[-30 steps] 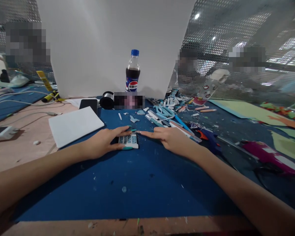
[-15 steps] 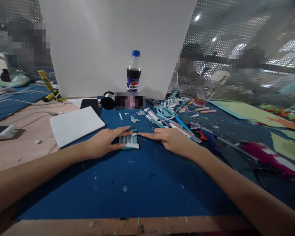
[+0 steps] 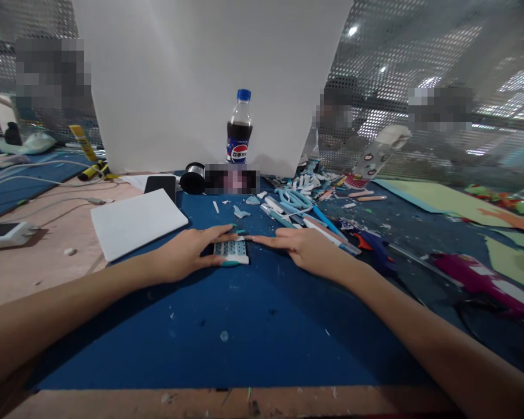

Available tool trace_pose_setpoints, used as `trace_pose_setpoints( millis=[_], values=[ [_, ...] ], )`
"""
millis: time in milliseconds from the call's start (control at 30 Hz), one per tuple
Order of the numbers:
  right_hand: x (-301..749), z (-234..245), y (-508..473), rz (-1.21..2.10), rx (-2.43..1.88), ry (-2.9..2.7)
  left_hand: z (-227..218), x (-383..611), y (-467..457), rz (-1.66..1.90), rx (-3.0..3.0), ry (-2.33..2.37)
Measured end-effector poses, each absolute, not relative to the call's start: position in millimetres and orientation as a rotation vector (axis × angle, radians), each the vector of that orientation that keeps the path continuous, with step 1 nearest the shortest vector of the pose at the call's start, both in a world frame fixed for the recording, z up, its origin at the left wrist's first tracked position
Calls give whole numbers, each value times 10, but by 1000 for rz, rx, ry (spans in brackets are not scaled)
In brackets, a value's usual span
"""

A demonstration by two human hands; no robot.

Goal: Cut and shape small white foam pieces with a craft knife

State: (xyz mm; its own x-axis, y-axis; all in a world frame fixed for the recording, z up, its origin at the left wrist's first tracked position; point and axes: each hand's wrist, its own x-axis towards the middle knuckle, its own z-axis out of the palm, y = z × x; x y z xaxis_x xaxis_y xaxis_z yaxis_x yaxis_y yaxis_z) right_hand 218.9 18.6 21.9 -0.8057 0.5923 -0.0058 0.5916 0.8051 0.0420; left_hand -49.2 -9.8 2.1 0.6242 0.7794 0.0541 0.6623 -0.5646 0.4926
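Note:
A small flat panel (image 3: 231, 250), white-edged with dotted light-blue rows, lies on a blue cutting mat (image 3: 227, 314). My left hand (image 3: 191, 251) grips it from the left, thumb along the near edge and fingers on the far edge; the nails are teal. From the other side my right hand (image 3: 303, 247) stretches its index finger to the panel's far right corner, at a whitish strip there. Its remaining fingers are curled, and the thumb is mostly hidden. I see nothing held in this hand.
Behind stand a cola bottle (image 3: 239, 131) and a wire spool (image 3: 193, 178). White board (image 3: 140, 224) lies left, over a dark phone (image 3: 160, 186). Blue and white clay-like scraps (image 3: 294, 198), a blue glue gun (image 3: 375, 247) and a magenta tool (image 3: 484, 279) lie right.
The whole view has shifted very slightly. Both hands keep nearly the same pose at the panel, with the right index finger still at its corner.

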Motion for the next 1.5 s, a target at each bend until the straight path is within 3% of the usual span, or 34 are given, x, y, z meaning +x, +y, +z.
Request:
trace_pose_setpoints(
  millis=[400, 1133, 1500],
  values=[
    [2218, 224, 204, -13, 961, 2977, 17, -498, -98, 378, 2424, 1140],
    [2076, 296, 166, 257, 988, 2850, 82, -450, -140, 331, 2371, 1182],
    [2120, 394, 136, 242, 1022, 2807, 66, -458, -135, 337, 2400, 1171]
  ],
)
